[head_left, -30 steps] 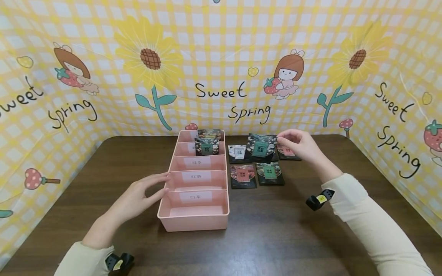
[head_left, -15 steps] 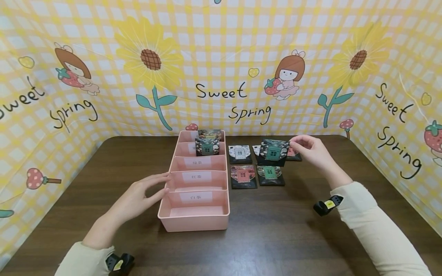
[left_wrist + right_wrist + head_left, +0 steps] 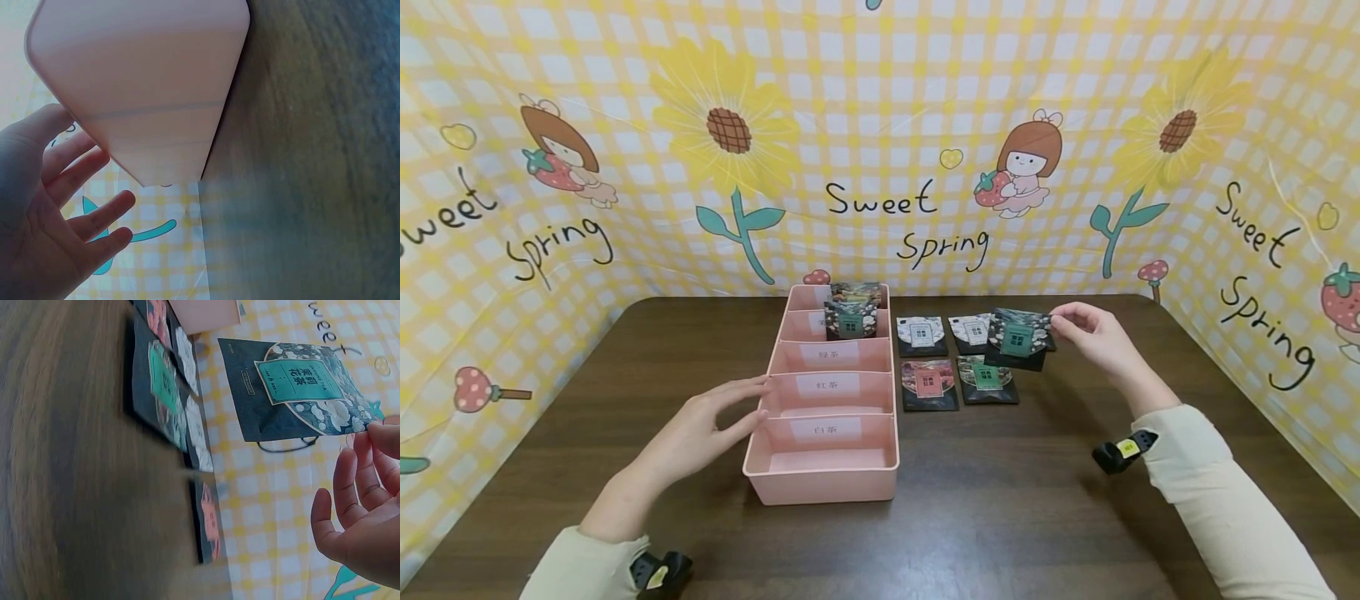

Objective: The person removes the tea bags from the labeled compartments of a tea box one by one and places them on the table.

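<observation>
Right hand (image 3: 1093, 337) is pinching a green-labelled sachet (image 3: 1018, 339) by its right corner, thumb against fingertips, the other fingers loosely curled. The right wrist view confirms it: only the corner of the sachet (image 3: 300, 387) is sitting between the fingertips (image 3: 375, 434), the rest hanging free in the air. The sachet is hovering above the far right of the packets on the table (image 3: 1000, 500), partly covering a dark packet beneath it, well apart from the tray (image 3: 823, 483).

Left hand (image 3: 703, 429) is lying open, fingers straight, its fingertips touching the tray's left wall about the fourth compartment. The left wrist view is showing the fingers (image 3: 94, 215) spread beside the pink wall (image 3: 150, 87), gripping nothing.

Tray: five compartments in a row, each with a white label. The two farthest are each holding a sachet (image 3: 850, 321) standing upright; the three nearest are showing bare floors.

On the table right of the tray: two white-labelled packets (image 3: 921, 335) in the back row, a red one (image 3: 928, 383) and a green one (image 3: 987, 379) in front.

Judgement on handling: a corner pinch is letting the sachet swing, so the grip looks marginal. Carrying it low and slowly, keeping it clear of the packets below so none is being dragged along, looks wise. The left hand bracing the tray wall should be keeping the tray from sliding if anything knocks it.
</observation>
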Action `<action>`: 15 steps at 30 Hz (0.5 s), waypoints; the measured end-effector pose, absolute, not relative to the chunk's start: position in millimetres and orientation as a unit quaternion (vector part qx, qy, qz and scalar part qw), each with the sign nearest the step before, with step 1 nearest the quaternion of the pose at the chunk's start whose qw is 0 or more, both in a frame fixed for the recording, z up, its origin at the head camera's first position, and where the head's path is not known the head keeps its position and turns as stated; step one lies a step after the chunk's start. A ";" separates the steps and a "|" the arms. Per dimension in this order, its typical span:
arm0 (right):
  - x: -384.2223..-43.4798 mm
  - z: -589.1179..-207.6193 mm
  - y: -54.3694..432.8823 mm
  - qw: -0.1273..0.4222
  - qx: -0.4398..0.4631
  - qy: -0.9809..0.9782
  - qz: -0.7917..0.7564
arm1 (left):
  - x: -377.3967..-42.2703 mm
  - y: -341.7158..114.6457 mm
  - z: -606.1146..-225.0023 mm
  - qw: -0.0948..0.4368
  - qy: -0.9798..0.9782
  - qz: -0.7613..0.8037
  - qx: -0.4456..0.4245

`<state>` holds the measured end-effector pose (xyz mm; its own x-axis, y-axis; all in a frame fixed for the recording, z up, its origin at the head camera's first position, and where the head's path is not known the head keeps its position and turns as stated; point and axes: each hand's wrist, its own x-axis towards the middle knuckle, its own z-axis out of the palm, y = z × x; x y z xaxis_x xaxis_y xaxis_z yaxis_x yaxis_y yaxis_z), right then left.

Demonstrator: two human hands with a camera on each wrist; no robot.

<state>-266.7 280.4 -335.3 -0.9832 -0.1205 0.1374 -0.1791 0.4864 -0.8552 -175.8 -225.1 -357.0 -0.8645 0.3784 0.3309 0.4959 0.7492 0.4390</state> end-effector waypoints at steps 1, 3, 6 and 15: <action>-267.4 -337.0 283.0 0.028 0.086 -0.859 0.503 | -175.8 -225.2 -357.1 0.111 -0.928 -0.265 -0.235; -268.5 -340.0 288.2 0.026 0.087 -0.857 0.508 | -175.9 -225.1 -357.2 0.111 -0.928 -0.265 -0.236; -268.4 -342.9 295.0 0.022 0.087 -0.856 0.508 | -176.0 -225.1 -357.3 0.114 -0.928 -0.265 -0.236; -269.1 -351.3 311.8 0.015 0.091 -0.856 0.508 | -176.4 -225.1 -357.4 0.115 -0.928 -0.263 -0.237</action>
